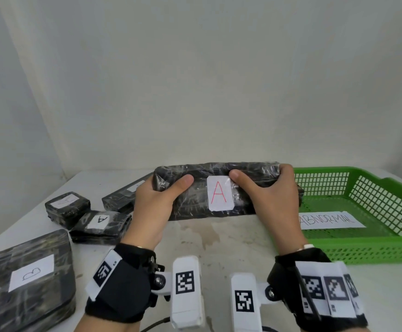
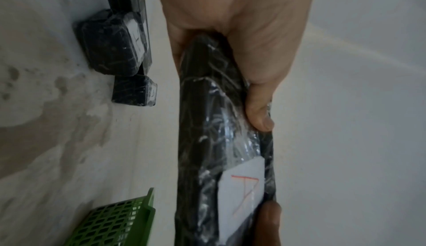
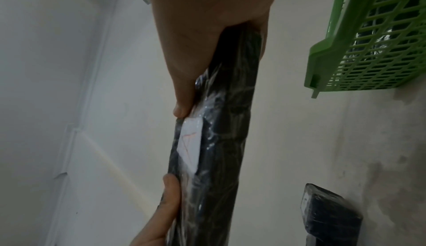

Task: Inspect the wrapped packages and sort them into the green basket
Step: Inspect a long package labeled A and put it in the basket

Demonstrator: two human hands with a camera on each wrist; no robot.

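A long black package (image 1: 195,195) wrapped in clear film, with a white label bearing a red "A", is held up off the table between both hands. My left hand (image 1: 158,200) grips its left end, thumb on the front face. At the right end my right hand (image 1: 269,195) grips it, thumb beside the label. The same package (image 2: 221,140) fills the left wrist view under my left hand (image 2: 244,67), and the package (image 3: 221,140) also runs through the right wrist view under my right hand (image 3: 207,40). The green basket (image 1: 367,250) stands on the table at the right.
A paper reading "ABNORMAL" (image 1: 329,220) lies in the basket. Several wrapped black packages sit on the left: a large one labelled "B" (image 1: 27,279), a flat one labelled "A" (image 1: 100,226), a small box (image 1: 67,207) and a long one (image 1: 120,196). The wall stands just behind.
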